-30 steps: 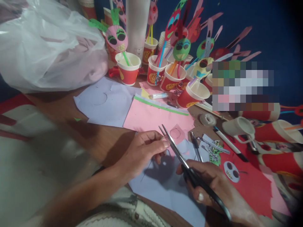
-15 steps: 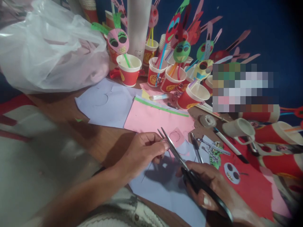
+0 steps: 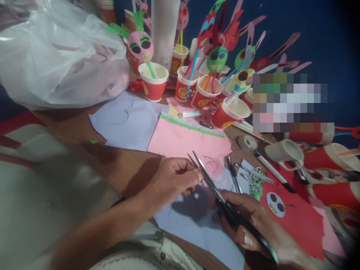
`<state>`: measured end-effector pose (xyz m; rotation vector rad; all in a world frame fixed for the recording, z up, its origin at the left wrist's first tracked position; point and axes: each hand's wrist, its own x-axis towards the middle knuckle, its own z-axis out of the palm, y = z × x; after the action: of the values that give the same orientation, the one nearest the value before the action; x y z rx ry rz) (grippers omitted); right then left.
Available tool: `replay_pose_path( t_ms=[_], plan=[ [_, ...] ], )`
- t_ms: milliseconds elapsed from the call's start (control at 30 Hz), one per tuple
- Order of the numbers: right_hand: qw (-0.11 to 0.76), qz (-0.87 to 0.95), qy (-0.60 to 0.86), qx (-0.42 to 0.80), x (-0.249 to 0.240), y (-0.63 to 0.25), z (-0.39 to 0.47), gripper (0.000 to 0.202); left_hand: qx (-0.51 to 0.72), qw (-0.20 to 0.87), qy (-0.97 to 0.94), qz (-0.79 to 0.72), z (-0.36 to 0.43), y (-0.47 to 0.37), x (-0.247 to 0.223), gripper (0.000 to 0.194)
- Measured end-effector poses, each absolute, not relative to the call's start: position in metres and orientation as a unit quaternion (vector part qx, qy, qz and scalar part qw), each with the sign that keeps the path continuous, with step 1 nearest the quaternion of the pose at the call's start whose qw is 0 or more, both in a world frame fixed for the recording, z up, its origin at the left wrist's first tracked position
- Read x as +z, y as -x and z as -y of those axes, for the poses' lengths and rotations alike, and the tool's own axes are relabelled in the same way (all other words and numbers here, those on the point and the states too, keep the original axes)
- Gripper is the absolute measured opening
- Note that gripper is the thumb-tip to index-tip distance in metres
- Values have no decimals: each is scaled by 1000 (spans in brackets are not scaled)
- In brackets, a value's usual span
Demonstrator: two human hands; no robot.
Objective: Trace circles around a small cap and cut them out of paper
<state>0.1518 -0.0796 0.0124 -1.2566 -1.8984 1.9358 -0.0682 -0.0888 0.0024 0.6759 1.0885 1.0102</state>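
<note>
My right hand (image 3: 250,221) is wrapped round the black handles of a pair of scissors (image 3: 211,183), whose slightly parted metal blades point up and to the left. In a pinch between thumb and fingertips, my left hand (image 3: 176,178) has a small piece of pink paper (image 3: 213,167) with a drawn circle. The blades cross between my left fingertips and that circle, hiding part of the piece. Beneath both hands lies a large lavender paper sheet (image 3: 194,225). A pink sheet (image 3: 182,138) with a green strip along its top is just beyond.
Red-and-white paper cups (image 3: 153,84) with paper faces on straws stand at the back. A plastic bag (image 3: 62,63) bulges at the left. To the right are a pen (image 3: 234,174), a marker (image 3: 274,171), a tape roll (image 3: 247,142), a white mug (image 3: 284,152) and red paper (image 3: 300,221).
The small pink piece has shifted slightly right and turned; its pointed upper corner now looks rounder. Both hands and the scissors have barely moved.
</note>
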Motion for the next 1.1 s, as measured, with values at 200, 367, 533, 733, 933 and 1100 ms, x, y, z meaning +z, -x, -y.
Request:
replay_pose_path(
  t_ms=[200,367,533,733,933,1100],
  plan=[
    [71,655,426,620,16,-149,77,49,451,691,-304,-476,89,69,1,17],
    [62,655,444,608,14,-151,78,54,453,689,-311,-473,89,69,0,16],
    [70,646,456,608,13,-151,79,58,453,691,-311,-470,89,69,1,17],
    [76,646,427,628,19,-147,77,49,452,696,-312,-462,89,69,-1,20],
    [91,605,407,679,22,-143,75,50,452,701,-313,-454,91,69,-2,18],
    [83,601,412,680,22,-144,75,51,479,703,-286,-441,91,69,-3,17]
  ],
)
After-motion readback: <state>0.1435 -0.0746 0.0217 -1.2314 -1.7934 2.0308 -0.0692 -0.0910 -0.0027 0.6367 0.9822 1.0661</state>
